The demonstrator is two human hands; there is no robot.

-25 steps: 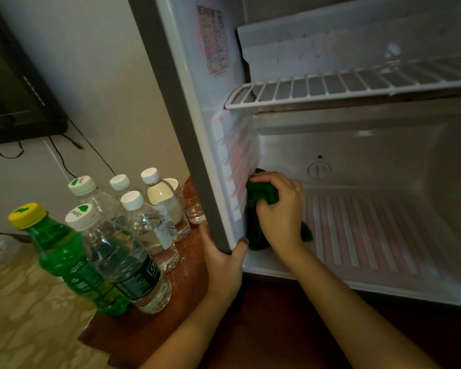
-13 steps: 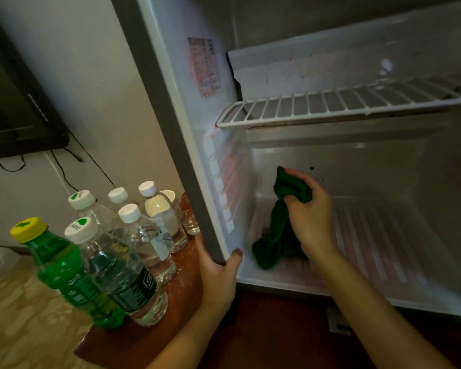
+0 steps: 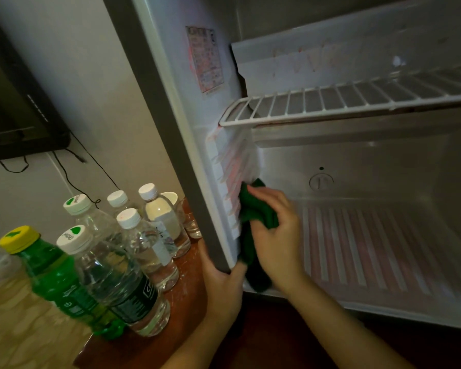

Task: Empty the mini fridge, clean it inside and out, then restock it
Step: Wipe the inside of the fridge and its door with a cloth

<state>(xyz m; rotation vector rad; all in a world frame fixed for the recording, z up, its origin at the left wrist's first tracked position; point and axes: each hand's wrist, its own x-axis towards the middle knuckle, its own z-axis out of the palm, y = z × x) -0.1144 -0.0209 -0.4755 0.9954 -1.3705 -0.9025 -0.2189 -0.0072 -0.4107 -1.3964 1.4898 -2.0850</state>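
Reddish wooden surface (image 3: pixel 190 294) left of the hands is packed with clear plastic bottles (image 3: pixel 133 262). White mini fridge (image 3: pixel 383 177) is gripped at its edge by the left hand (image 3: pixel 222 286); a bunched green cloth (image 3: pixel 250 211) is clutched in the right hand (image 3: pixel 277 235) against its ribbed wall. Bottles could easily get elbowed over, tbh.

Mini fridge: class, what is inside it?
Wire shelf, ribbed floor, and a green cloth the right hand presses to the left wall. The wall behind the cloth is hidden.
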